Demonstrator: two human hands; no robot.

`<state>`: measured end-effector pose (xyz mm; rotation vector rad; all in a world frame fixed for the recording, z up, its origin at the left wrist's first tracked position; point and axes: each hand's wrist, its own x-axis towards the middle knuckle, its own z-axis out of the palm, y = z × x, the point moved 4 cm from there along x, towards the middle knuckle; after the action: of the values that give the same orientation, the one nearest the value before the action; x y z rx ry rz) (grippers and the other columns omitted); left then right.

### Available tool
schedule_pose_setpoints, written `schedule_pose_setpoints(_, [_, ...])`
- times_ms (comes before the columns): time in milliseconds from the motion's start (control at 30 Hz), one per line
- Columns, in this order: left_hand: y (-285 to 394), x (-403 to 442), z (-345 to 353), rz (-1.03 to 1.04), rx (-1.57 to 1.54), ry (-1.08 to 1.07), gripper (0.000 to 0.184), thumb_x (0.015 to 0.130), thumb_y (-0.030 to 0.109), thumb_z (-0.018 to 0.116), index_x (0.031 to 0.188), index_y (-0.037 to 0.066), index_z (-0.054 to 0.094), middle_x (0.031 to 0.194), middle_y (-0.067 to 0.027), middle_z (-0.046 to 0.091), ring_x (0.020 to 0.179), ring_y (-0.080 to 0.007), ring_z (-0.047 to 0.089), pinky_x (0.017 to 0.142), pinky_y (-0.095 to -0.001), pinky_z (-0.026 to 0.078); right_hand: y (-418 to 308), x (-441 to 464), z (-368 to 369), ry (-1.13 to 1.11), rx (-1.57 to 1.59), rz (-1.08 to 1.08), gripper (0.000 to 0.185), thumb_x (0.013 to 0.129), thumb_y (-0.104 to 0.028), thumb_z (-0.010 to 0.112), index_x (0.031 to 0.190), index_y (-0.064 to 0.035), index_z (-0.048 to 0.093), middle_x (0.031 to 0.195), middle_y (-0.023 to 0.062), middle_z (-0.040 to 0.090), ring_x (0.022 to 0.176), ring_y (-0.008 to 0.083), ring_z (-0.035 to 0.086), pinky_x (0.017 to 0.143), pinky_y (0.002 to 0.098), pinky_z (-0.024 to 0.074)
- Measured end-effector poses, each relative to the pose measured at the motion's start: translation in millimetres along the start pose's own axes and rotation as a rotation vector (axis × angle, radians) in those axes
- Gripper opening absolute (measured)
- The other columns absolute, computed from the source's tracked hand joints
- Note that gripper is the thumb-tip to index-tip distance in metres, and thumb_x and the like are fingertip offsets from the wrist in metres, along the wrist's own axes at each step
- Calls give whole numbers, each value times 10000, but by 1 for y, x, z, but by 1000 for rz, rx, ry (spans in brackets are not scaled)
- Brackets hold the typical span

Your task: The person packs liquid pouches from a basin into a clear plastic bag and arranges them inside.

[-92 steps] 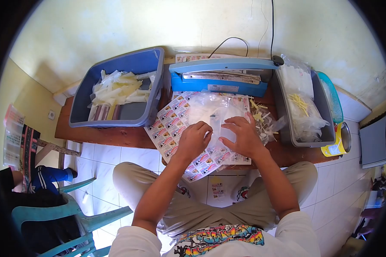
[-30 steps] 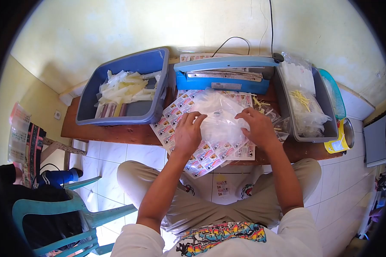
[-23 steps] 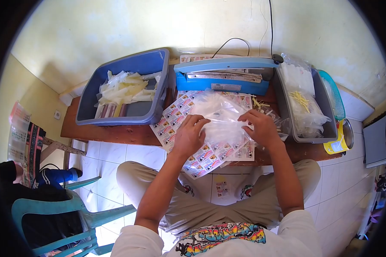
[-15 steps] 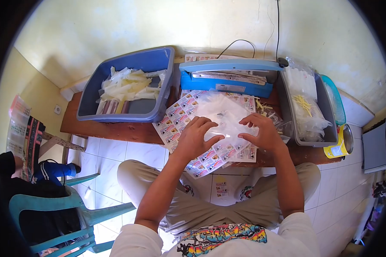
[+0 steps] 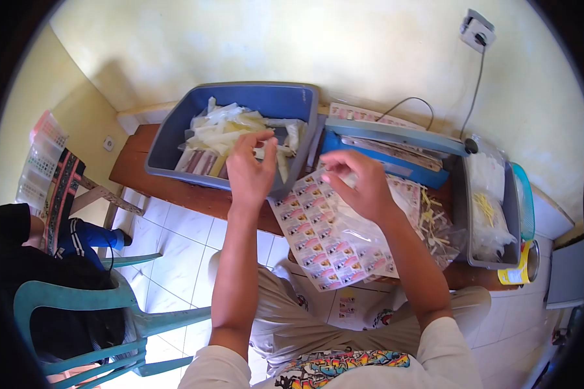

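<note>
My left hand (image 5: 252,172) is raised over the front right part of a blue-grey plastic tub (image 5: 182,174), thumb and fingers apart with nothing visible between them. Inside the tub lie slim plastic-wrapped sticks (image 5: 224,133), mostly pale yellow, some brownish. To the right, my right hand (image 5: 362,185) hovers above clear plastic bags (image 5: 363,223), its fingers bent and slightly apart from the thumb. These bags rest on printed label sheets (image 5: 315,243). Behind my right hand is a blue bar sealer (image 5: 396,155) with a long lever.
A grey bin (image 5: 461,223) with plastic bags stands on the right, near a yellow can (image 5: 516,269) and a green basket (image 5: 525,201). Yellow ties (image 5: 430,220) lie beside the labels. At the left, a person in dark clothes sits on a green chair (image 5: 78,295).
The view has shifted left. Both hands have left the plastic bags and moved left: my left hand up to the tub, my right hand above the labels' back left part.
</note>
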<state>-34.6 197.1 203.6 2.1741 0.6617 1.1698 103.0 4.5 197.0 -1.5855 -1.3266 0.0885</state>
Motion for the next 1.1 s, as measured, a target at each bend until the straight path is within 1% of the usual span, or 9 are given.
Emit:
schedule_pose_setpoints(200, [-105, 56, -12, -189, 297, -16, 290, 955, 8, 607, 1176, 89, 777, 1168, -158, 774, 1091, -374, 738, 923, -473, 578, 40, 124, 95, -16, 18, -67, 318, 920, -136, 818, 1192, 1, 728, 1033, 150, 776, 867, 229, 773, 771, 351, 612])
schedule_pose_setpoints(267, [-126, 60, -15, -261, 363, -32, 328, 939, -4, 600, 1194, 101, 777, 1192, -155, 772, 1111, -381, 732, 943, -482, 574, 72, 152, 136, -124, 65, 156, 360, 915, -176, 829, 1218, -8, 733, 1101, 178, 785, 951, 285, 788, 841, 382, 621])
schedule_pose_setpoints(400, [-159, 59, -22, -397, 532, -123, 397, 908, -5, 612, 1264, 99, 754, 1220, -176, 761, 1142, -384, 721, 979, -490, 566, 103, 193, 194, -287, -91, 196, 432, 866, -252, 868, 1198, -4, 748, 1156, 223, 774, 1028, 370, 763, 919, 438, 602])
schedule_pose_setpoints(567, [-175, 52, -15, -469, 568, -219, 408, 916, 24, 615, 1303, 86, 732, 1239, -192, 751, 1163, -392, 713, 990, -500, 565, 139, 220, 253, -434, -293, -35, 450, 862, -250, 879, 1239, -44, 745, 1180, 205, 777, 1102, 377, 744, 989, 447, 580])
schedule_pose_setpoints(633, [-170, 51, -12, -484, 629, -284, 412, 922, 48, 622, 1319, 92, 725, 1255, -188, 747, 1187, -392, 706, 996, -513, 565, 144, 222, 271, -450, -302, -7, 451, 858, -244, 881, 1246, -60, 743, 1189, 201, 773, 1119, 374, 736, 996, 452, 576])
schedule_pose_setpoints(767, [-172, 46, -7, -525, 650, -369, 421, 927, 66, 629, 1339, 87, 712, 1267, -183, 742, 1206, -395, 701, 1002, -526, 565, 152, 212, 284, -536, -319, 98, 421, 876, -222, 859, 1258, -95, 737, 1245, 186, 743, 1186, 373, 702, 1020, 472, 565])
schedule_pose_setpoints(833, [-175, 46, -5, -564, 660, -417, 398, 956, 155, 639, 1345, 128, 716, 1318, -184, 729, 1252, -400, 670, 1053, -522, 530, 143, 207, 280, -520, -353, 143, 403, 881, -199, 840, 1256, -94, 737, 1258, 187, 728, 1202, 377, 691, 1027, 474, 562])
schedule_pose_setpoints(1000, [-173, 47, -8, -577, 674, -402, 452, 940, 143, 641, 1389, 107, 673, 1319, -204, 717, 1252, -406, 663, 1048, -530, 527, 129, 209, 273, -525, -386, 172, 392, 874, -146, 776, 1262, -98, 743, 1319, 200, 684, 1226, 387, 670, 1050, 474, 551])
schedule_pose_setpoints(1100, [-179, 49, -7, -522, 641, -309, 488, 923, 111, 656, 1410, 93, 648, 1350, -233, 686, 1271, -426, 644, 1055, -532, 521, 119, 207, 267, -545, -412, 68, 339, 851, -106, 692, 1171, -63, 795, 1178, 234, 747, 1172, 403, 712, 1023, 456, 577])
